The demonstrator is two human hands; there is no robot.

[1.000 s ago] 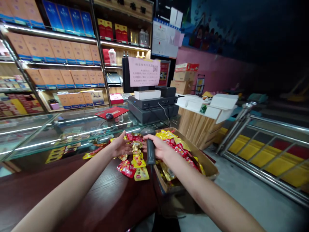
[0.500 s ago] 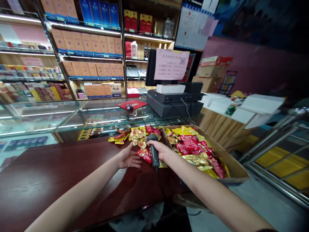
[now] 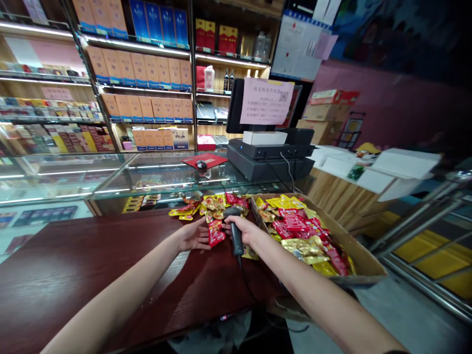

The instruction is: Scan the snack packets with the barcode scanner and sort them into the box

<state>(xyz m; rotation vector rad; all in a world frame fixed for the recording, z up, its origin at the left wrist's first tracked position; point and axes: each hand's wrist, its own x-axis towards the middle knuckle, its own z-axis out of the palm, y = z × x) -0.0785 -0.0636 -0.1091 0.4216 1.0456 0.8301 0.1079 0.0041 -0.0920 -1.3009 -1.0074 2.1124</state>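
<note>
My right hand (image 3: 241,230) is wrapped round the handle of a black barcode scanner (image 3: 236,239), its cable hanging down over the table's front edge. Just left of it a red snack packet (image 3: 216,233) stands tilted between my two hands. My left hand (image 3: 193,236) has its fingers stretched out toward the packet's left side and seems to touch it; I cannot tell whether it bears any weight. Behind my hands lie gold packets (image 3: 214,202), yellow packets (image 3: 185,211) and red packets (image 3: 238,200) in a loose pile.
On the right, an open cardboard box (image 3: 363,263) holds many red, gold and yellow packets. The dark red tabletop (image 3: 92,255) meets a glass counter (image 3: 110,172) bearing a mouse (image 3: 201,164) and a monitor (image 3: 236,110). Metal rails (image 3: 424,236) stand at far right.
The red packet, lying flatter beside the scanner before, is now more upright and further left, by my left fingers. The scanner stays in my right hand. The view has shifted slightly.
</note>
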